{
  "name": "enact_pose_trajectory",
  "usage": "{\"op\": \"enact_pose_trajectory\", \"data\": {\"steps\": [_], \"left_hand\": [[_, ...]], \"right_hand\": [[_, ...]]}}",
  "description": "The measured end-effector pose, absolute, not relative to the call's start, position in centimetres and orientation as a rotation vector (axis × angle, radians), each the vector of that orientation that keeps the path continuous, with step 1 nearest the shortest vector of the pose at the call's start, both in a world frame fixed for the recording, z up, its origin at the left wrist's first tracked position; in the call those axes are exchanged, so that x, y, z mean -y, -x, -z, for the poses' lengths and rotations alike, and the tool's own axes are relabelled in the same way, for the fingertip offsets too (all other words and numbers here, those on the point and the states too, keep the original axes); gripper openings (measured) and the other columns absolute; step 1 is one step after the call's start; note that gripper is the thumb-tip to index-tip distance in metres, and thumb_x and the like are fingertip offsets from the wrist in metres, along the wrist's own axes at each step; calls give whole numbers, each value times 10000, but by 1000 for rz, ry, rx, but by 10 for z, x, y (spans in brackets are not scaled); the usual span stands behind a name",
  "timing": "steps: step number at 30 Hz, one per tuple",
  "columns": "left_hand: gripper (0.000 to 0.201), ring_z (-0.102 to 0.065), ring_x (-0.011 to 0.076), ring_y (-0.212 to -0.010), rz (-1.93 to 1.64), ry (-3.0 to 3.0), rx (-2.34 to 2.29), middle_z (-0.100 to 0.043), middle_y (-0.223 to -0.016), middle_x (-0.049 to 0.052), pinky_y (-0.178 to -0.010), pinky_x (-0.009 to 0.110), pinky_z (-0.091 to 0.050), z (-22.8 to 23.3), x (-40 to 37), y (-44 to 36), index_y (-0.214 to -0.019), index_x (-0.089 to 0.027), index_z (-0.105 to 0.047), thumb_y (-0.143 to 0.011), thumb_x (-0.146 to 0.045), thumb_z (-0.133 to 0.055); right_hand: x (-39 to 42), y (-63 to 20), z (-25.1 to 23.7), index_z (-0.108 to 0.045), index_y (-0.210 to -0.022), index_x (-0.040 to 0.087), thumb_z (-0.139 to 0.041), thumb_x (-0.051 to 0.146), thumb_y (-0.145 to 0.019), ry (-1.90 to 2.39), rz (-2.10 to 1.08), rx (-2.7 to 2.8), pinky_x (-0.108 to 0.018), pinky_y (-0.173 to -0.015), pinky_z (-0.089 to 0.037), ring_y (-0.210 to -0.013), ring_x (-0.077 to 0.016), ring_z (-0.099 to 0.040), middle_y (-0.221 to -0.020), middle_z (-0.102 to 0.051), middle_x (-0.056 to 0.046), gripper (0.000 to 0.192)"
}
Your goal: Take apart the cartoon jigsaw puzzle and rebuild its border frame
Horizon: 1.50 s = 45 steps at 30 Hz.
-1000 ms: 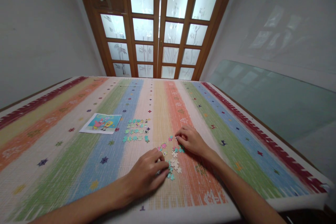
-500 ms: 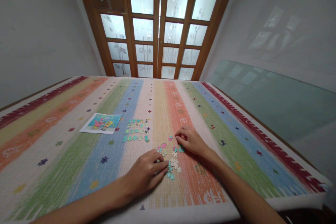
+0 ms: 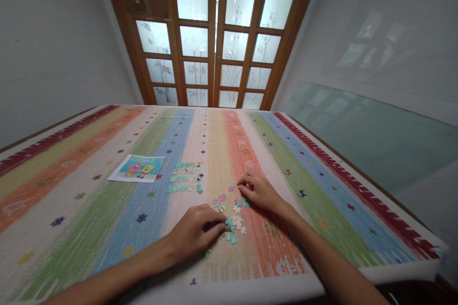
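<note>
Sorting seems in hand, with the left hand [image 3: 193, 228] and right hand [image 3: 259, 191] narrowing their fingers at loose turquoise-and-white knobbed jigsaw pieces [image 3: 236, 222] on the striped-cloth-covered table [image 3: 110, 228], any grip indiscernible, the next move calling for one cleanly separated.

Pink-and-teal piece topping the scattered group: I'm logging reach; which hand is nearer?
Right: the right hand is just beside the piece; the left hand is farther, lower left.

Both forearms [image 3: 132, 269] extend forward, the left hand [image 3: 198, 228] palm-down, the right hand [image 3: 259, 191] with fingers [image 3: 246, 185] curled inward
</note>
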<state>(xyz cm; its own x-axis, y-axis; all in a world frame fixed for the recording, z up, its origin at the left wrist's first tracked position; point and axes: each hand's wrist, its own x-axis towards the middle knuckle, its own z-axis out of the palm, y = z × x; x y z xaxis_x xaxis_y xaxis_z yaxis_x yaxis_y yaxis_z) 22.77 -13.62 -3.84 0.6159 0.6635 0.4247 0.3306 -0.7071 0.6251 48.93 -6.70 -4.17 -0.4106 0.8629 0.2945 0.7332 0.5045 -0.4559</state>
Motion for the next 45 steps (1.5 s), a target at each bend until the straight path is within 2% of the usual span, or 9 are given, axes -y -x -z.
{"op": "enact_pose_trajectory", "data": {"steps": [4, 8, 13, 17, 23, 31, 37, 42, 45], "left_hand": [[222, -675, 148, -681, -753, -2235, -855, -783, -834, 60, -676, 283, -536, 32, 135, -223, -997, -183, -762, -987, -288, -567], [226, -650, 131, -656, -616, -2086, -901, -781, -802, 48, -648, 248, -496, 22, 134, -219, -968, -165, -769, -940, -279, -576], [268, -627, 146, -657, -641, -2089, -973, -774, -821, 58, -616, 263, -466, 11, 128, -205, -1017, -172, -770, -949, -322, -558], [317, -648, 178, -702, -691, -2145, -1120, -774, -896, 81, -623, 289, -478, 9, 120, -177, -1038, -185, -767, -957, -376, -528], [363, -609, 183, -571, -712, -2101, -1357, -707, -682, 28, -553, 288, -466, 15, 115, -125, -1017, -182, -740, -934, -455, -516], [348, -650, 211, -642, -706, -2191, -1571, -731, -751, 33, -623, 314, -501, 25, 114, -99, -916, -203, -742, -909, -482, -533], [379, -603, 199, -618, -683, -2267, -1592, -689, -718, 28, -625, 311, -486, 25, 116, -100, -897, -211, -752, -892, -538, -560], [411, -600, 200, -621, -670, -2285, -1581, -687, -731, 40, -637, 322, -488, 25, 115, -101, -904, -214, -757, -898, -562, -539], [401, -598, 201, -632, -684, -2290, -1586, -681, -729, 37, -646, 324, -491, 24, 113, -102, -909, -214, -751, -899, -553, -537]], "right_hand": [[66, -490, 42, -752, -868, 166, -632, 158, -905, 1303, -371, 2271, -332, -751, -451, -775, -194, -595, -835, -652, -61, 126], [66, -490, 42, -750, -864, 163, -625, 151, -901, 1310, -372, 2271, -328, -755, -448, -779, -192, -595, -832, -649, -60, 131], [71, -486, 38, -756, -854, 173, -635, 147, -881, 1271, -352, 2244, -341, -766, -451, -778, -191, -584, -807, -631, -51, 127], [82, -481, 31, -768, -866, 186, -687, 198, -861, 1034, -561, 2278, -347, -774, -465, -816, -192, -604, -848, -650, -56, 82], [94, -472, 22, -794, -987, 223, -761, 289, -815, 701, -850, 2447, -389, -856, -488, -947, -219, -596, -991, -652, -72, 187], [95, -469, 27, -756, -813, 197, -752, 207, -787, 695, -894, 2471, -379, -838, -478, -887, -196, -571, -929, -630, -55, 28], [97, -468, 28, -761, -873, 200, -748, 205, -807, 713, -897, 2469, -384, -869, -471, -925, -199, -578, -954, -626, -53, 67], [97, -468, 28, -759, -822, 203, -753, 200, -822, 694, -922, 2447, -378, -857, -464, -908, -193, -583, -921, -645, -48, 7], [98, -467, 25, -747, -815, 199, -721, 220, -873, 708, -934, 2421, -360, -817, -472, -890, -190, -584, -893, -652, -50, 67]]}}
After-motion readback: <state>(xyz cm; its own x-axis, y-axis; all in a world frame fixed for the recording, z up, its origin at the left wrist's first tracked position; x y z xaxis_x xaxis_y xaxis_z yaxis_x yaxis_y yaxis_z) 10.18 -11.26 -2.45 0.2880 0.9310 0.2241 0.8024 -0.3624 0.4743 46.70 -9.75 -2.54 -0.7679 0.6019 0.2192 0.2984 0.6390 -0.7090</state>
